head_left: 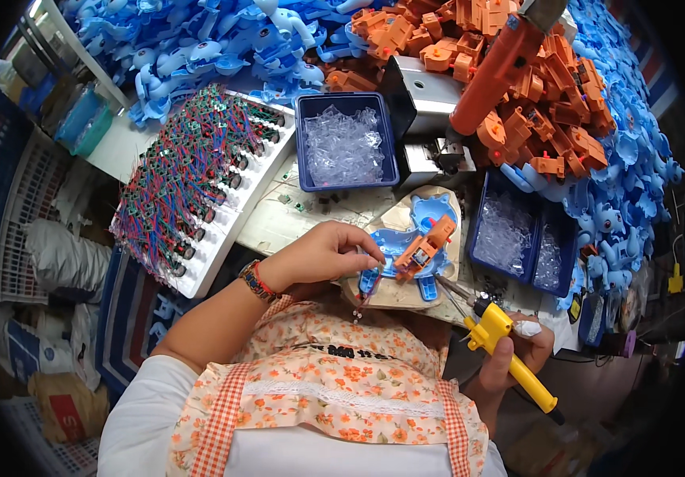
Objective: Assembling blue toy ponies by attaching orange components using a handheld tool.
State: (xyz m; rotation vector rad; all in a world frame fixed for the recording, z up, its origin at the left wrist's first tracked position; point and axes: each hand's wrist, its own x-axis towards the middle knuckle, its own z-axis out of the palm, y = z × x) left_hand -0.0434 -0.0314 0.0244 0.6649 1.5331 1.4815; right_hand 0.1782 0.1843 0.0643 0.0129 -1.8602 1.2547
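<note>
A yellow soldering gun rests in my right hand, its metal tip pointing up and left toward the work. White wrapping covers one finger of that hand. In front of me a light blue plastic toy half-shell lies in a beige holder, with an orange plastic mechanism set in it. My left hand hovers over the shell's left side, thumb and forefinger pinched on thin wires. Those red and dark strands hang past the holder's front edge, with small parts at their ends.
A white tray of wired circuit boards stands left. Blue bins hold clear plastic pieces. Blue shells and orange mechanisms are heaped behind. A red-handled tool slants over a metal box.
</note>
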